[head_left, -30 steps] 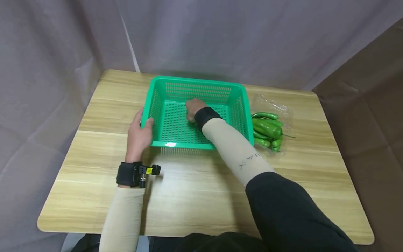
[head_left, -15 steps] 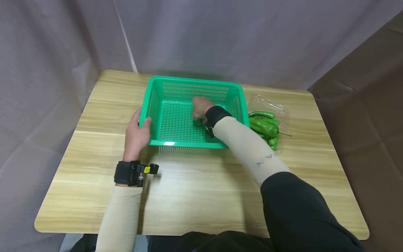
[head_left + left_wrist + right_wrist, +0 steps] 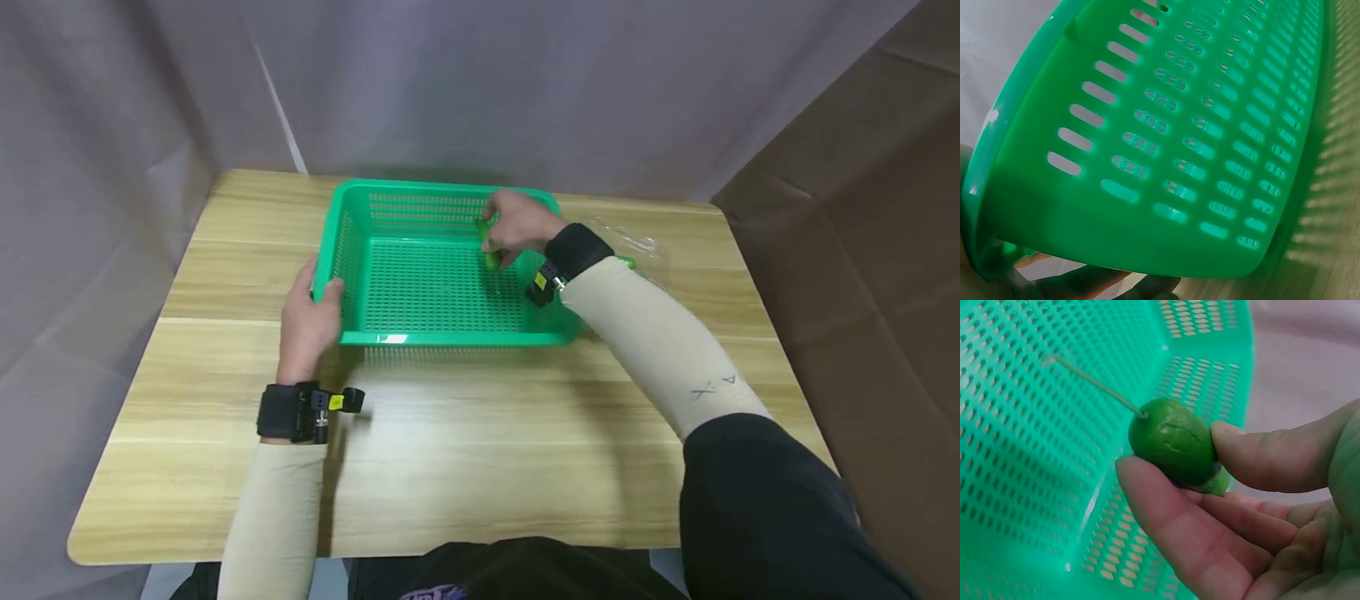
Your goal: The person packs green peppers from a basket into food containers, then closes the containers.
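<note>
A green plastic basket point(image 3: 449, 340) with slotted walls stands on the table. My left hand point(image 3: 309, 325) holds its left end, thumb over the rim and fingers on the outside; the left wrist view shows the basket wall point(image 3: 1147, 219) close up, with the fingers partly hidden beneath it. Over the basket's right part, my right hand point(image 3: 522, 221) pinches a green pepper point(image 3: 491, 254) between thumb and fingers. In the right wrist view this pepper point(image 3: 1172, 440) shows a creased skin and a long thin stem pointing away from the hand.
Right of the basket lies crumpled clear plastic packaging point(image 3: 637, 242). A bit of another green pepper point(image 3: 626, 262) shows there beside my right forearm, which hides the rest. The wooden table point(image 3: 450, 458) meets a grey curtain point(image 3: 480, 92) at the back.
My right hand has risen from the basket floor and moved right, bringing the green pepper into sight. My left hand keeps its hold on the basket. The forearm now covers most peppers at right.
</note>
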`<state>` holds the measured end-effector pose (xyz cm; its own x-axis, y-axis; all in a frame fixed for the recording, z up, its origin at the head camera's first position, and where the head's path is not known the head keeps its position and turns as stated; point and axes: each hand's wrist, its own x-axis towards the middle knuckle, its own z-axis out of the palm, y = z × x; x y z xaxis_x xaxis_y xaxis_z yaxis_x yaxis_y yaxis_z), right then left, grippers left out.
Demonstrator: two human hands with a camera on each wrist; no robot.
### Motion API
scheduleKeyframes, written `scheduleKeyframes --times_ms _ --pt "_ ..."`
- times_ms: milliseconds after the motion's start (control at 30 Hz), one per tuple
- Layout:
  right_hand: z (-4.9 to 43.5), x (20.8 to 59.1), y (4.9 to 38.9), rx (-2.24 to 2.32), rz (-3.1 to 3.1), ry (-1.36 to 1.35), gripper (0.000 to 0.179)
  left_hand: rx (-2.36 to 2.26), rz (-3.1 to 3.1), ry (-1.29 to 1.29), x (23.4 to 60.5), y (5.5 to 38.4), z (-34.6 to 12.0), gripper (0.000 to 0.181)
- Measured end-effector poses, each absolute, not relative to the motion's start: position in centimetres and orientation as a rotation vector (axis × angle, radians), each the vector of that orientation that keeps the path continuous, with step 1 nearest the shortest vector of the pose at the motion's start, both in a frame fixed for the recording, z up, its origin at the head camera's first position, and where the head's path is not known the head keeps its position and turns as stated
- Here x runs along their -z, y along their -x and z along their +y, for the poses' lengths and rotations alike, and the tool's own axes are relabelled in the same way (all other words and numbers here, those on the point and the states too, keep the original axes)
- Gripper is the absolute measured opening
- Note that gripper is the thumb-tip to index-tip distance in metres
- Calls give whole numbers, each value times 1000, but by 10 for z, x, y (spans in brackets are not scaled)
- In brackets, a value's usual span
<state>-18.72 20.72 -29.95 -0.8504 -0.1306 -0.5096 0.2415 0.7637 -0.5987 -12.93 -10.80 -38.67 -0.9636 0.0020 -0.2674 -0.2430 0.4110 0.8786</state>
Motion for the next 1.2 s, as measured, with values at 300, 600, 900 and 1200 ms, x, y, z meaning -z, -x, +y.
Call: scheduleKeyframes --times_ms 300,600,900,1200 --pt "248 272 170 1018 2436 -184 60 -1583 2403 228 387 133 -117 61" --pt "304 248 144 1157 2430 -268 60 -1617 2348 251 388 134 -122 60" --pt "385 240 97 1233 2450 -429 66 -1612 2358 257 388 135 -126 61" --pt "437 277 52 1220 2358 -500 60 -1634 2345 270 385 136 -127 60"
